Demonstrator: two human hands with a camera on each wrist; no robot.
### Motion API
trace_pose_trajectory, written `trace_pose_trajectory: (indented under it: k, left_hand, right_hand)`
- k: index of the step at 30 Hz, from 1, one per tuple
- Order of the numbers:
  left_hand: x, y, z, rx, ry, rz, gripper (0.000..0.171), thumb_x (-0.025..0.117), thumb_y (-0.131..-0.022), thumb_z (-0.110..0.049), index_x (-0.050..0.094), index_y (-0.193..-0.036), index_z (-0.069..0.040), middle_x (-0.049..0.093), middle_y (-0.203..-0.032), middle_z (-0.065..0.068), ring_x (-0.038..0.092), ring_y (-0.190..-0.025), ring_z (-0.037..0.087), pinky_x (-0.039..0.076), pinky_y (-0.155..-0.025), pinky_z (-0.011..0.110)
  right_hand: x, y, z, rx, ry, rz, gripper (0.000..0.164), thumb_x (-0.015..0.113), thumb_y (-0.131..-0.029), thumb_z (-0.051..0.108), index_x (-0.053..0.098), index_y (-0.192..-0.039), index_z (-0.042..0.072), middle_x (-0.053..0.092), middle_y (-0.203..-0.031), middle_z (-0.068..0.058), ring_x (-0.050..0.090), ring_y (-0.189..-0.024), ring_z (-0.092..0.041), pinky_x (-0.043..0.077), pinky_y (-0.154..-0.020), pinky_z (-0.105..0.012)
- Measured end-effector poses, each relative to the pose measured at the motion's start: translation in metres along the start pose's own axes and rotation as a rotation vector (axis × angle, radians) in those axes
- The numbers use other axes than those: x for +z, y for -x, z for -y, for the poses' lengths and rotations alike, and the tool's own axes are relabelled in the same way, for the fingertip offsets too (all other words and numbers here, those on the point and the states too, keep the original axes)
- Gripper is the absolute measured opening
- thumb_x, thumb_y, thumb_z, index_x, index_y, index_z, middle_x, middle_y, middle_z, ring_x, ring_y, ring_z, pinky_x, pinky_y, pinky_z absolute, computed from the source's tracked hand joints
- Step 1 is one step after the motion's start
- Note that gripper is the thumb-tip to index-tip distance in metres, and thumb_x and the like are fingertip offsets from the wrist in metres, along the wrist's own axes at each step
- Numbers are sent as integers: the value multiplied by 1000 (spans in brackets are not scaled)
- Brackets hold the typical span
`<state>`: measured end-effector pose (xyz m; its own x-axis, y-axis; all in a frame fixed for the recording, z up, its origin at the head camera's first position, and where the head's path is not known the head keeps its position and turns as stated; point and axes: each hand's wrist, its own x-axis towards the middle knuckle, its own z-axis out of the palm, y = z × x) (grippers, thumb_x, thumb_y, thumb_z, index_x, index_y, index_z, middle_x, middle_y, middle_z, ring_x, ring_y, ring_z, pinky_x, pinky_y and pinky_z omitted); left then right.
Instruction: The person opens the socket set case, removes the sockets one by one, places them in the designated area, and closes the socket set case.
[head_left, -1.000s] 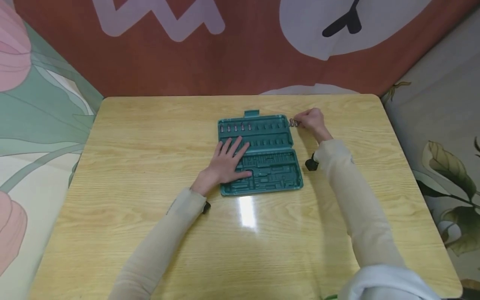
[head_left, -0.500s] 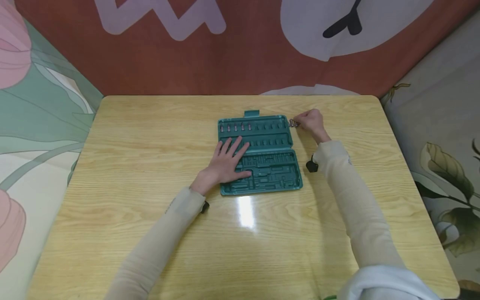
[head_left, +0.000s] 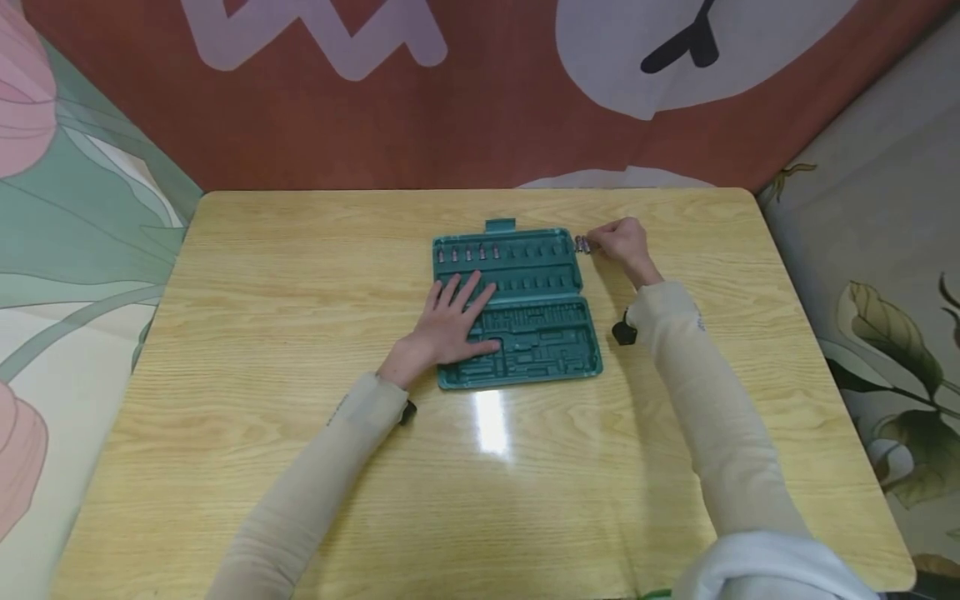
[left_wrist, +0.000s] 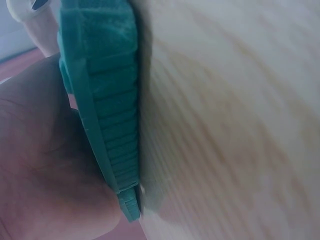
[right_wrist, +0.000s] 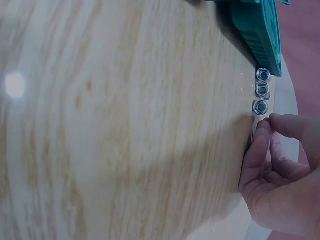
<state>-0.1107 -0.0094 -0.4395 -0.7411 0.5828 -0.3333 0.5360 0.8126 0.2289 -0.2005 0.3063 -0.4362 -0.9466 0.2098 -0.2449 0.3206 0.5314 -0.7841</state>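
A teal plastic socket case [head_left: 551,337] lies unfolded on the table, its moulded slots facing up. Several small metal sockets [head_left: 468,253] stand in the left part of its far row. My left hand [head_left: 442,329] rests on the case's left side with fingers spread; in the left wrist view the palm [left_wrist: 50,165] lies over the case edge [left_wrist: 112,100]. Beyond the right edge, my right hand [head_left: 624,243] has thumb and fingertips together at the end of a short line of sockets [right_wrist: 262,90]. A sliver of metal shows by those fingertips, mostly hidden.
The wooden table [head_left: 300,275] extends around the case, with a red patterned backdrop [head_left: 495,133] at its far edge. Printed fabric walls stand at left and right. A light reflection [head_left: 491,421] shines in front of the case.
Both hands stay nearly in place. The right fingertips have shifted very slightly beside the line of sockets; the whole head view has drifted a little.
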Motion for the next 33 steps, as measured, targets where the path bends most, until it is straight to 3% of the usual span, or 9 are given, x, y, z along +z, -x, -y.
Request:
trace_pose_trajectory:
  k: [12,17,23,28,33]
  left_hand:
    - [-5,-1,-3,4,7,2,92,42,-91,-69,-6,-156,-23,-13,-161,7,-10,-145,34,-8,-112,53]
    - [-3,-1,-2,-9,4,29,93,41,-91,-70,-8,-156,-25,-16,-160,5,-12,-145,33,-10,-112,52]
    - [-2,-1,3,-13,7,33,93,40,-90,-72,-8,-155,-26,-17,-160,3,-13,-145,32,-11,-112,52]
    - [-1,0,2,-6,-3,26,93,41,-90,-71,-6,-156,-25,-14,-161,5,-11,-145,33,-9,-112,52]
    - [0,-1,2,-6,-1,20,93,40,-90,-72,-7,-156,-25,-15,-160,4,-12,-145,33,-10,-112,52]
  right_hand:
    - [-4,6,-2,-30,-19,-65,30,60,-93,15,70,-107,-9,70,-84,-7,60,-64,-5,49,-58,-18]
    - [5,12,7,-20,-139,-67,30,60,-94,14,68,-109,-11,67,-74,-2,61,-63,-6,50,-59,-20]
    - [33,18,40,-70,-223,61,30,60,-95,11,65,-107,-15,65,-70,-5,63,-59,-9,54,-58,-23]
    - [62,25,65,-77,-139,203,28,61,-96,13,68,-107,-12,68,-79,-13,68,-65,-16,57,-65,-31]
    - [87,26,82,-110,-93,242,27,61,-96,14,69,-106,-9,69,-89,-19,70,-73,-22,57,-68,-33]
